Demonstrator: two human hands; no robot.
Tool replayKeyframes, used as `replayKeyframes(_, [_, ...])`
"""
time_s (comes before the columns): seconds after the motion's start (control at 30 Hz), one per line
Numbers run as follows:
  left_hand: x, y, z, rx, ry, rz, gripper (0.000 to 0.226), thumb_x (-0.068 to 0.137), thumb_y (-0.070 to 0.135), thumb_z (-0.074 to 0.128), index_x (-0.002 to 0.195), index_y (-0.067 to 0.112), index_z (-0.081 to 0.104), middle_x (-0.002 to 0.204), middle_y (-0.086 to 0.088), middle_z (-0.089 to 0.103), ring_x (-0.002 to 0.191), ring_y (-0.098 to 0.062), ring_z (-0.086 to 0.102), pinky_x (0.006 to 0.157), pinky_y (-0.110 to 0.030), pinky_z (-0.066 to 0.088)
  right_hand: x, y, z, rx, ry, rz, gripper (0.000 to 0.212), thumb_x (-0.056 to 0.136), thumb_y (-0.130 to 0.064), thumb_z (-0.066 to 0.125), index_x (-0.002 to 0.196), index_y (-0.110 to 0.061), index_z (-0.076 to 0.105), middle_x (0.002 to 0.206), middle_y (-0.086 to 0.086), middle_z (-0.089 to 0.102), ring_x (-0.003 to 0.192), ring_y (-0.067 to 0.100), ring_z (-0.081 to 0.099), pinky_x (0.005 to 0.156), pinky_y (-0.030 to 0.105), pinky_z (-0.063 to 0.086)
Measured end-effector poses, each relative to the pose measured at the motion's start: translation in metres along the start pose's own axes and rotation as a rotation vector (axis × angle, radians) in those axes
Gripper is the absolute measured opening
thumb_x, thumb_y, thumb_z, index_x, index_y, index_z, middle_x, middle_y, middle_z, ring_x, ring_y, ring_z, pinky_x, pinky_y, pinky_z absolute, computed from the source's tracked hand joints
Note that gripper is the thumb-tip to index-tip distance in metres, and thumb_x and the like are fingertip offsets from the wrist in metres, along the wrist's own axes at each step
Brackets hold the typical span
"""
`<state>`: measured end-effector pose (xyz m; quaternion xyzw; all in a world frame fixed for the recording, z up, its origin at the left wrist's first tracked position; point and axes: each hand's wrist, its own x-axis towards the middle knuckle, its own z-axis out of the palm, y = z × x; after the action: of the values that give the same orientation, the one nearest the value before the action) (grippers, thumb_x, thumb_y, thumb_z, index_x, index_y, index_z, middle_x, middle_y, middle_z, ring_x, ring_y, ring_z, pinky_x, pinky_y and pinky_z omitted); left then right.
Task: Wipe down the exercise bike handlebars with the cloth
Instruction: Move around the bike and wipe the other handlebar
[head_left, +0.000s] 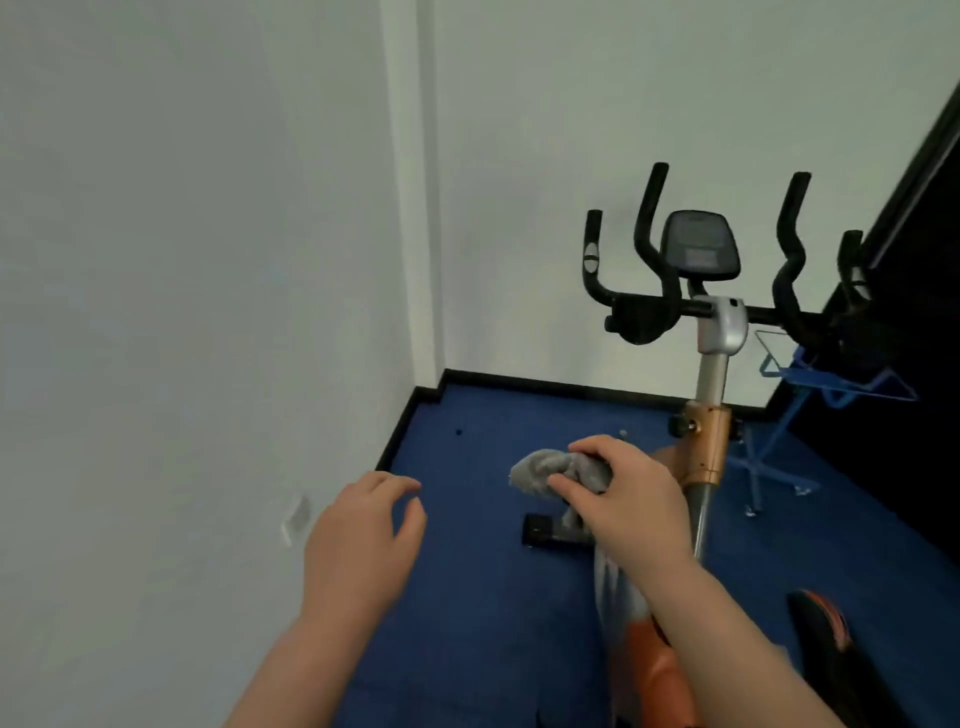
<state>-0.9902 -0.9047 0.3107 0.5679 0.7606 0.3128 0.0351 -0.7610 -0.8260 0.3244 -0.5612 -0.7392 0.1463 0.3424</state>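
The exercise bike's black handlebars (649, 306) stand at the upper right, with several upright grips and a grey console (700, 244) between them. A silver and copper stem (709, 415) carries them. My right hand (628, 493) grips a crumpled grey cloth (540, 470) well below the bars, in front of the stem. My left hand (363, 535) hovers to the left with loosely curled fingers and holds nothing. Neither hand touches the handlebars.
White walls meet in a corner behind the bike, above blue carpet (483, 597). A blue wire rack (810, 379) stands right of the stem beside a dark panel. The bike's black and orange saddle (826, 629) is at the lower right. A black foot bar (550, 530) lies on the floor.
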Motion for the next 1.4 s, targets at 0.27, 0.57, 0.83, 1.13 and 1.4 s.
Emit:
replayKeyframes(0.27, [0.134,0.007,0.032,-0.143,-0.135,0.202,0.019,0.088,0.030,0.055,0.103,0.029,0.067,0.106,0.017,0.062,0.078,-0.010,0.056,0.069,-0.028,0.044,0.060,0.000,-0.001,-0.130,0.209,0.217,0.024,0.073,-0.045,0.072,0.093,-0.037,0.062,0.081,-0.021,0.061,0.077,0.001,0.055,0.062,0.019,0.043])
replayKeyframes(0.57, [0.237,0.046,0.113,-0.206,-0.233,0.414,0.019,0.088,0.032,0.053,0.102,0.031,0.066,0.105,0.020,0.061,0.088,-0.005,0.055,0.074,-0.027,0.046,0.142,0.058,0.006,-0.164,0.330,0.427,0.019,0.076,-0.045,0.069,0.088,-0.036,0.058,0.088,-0.015,0.065,0.083,0.016,0.060,0.069,0.041,0.055])
replayKeyframes(0.83, [0.327,0.132,0.201,-0.304,-0.335,0.484,0.022,0.090,0.033,0.051,0.107,0.033,0.064,0.109,0.022,0.059,0.087,-0.003,0.055,0.073,-0.024,0.043,0.248,0.125,-0.007,-0.142,0.410,0.471,0.016,0.082,-0.033,0.066,0.085,-0.031,0.051,0.080,-0.009,0.062,0.071,0.011,0.060,0.057,0.036,0.052])
replayKeyframes(1.13, [0.375,0.161,0.254,-0.499,-0.490,0.415,0.031,0.095,0.025,0.045,0.125,0.032,0.053,0.120,0.017,0.058,0.104,0.000,0.053,0.085,-0.023,0.043,0.336,0.140,0.045,-0.101,0.341,0.367,0.022,0.088,-0.022,0.064,0.108,-0.015,0.070,0.102,-0.001,0.065,0.094,0.013,0.061,0.083,0.026,0.050])
replayKeyframes(1.4, [0.393,0.169,0.271,-0.689,-0.705,0.498,0.029,0.098,0.023,0.045,0.122,0.029,0.059,0.116,0.017,0.063,0.108,0.005,0.056,0.091,-0.016,0.043,0.312,0.145,0.021,0.104,0.357,0.584,0.016,0.079,-0.026,0.073,0.095,-0.027,0.075,0.082,-0.022,0.067,0.084,-0.012,0.061,0.071,0.001,0.045])
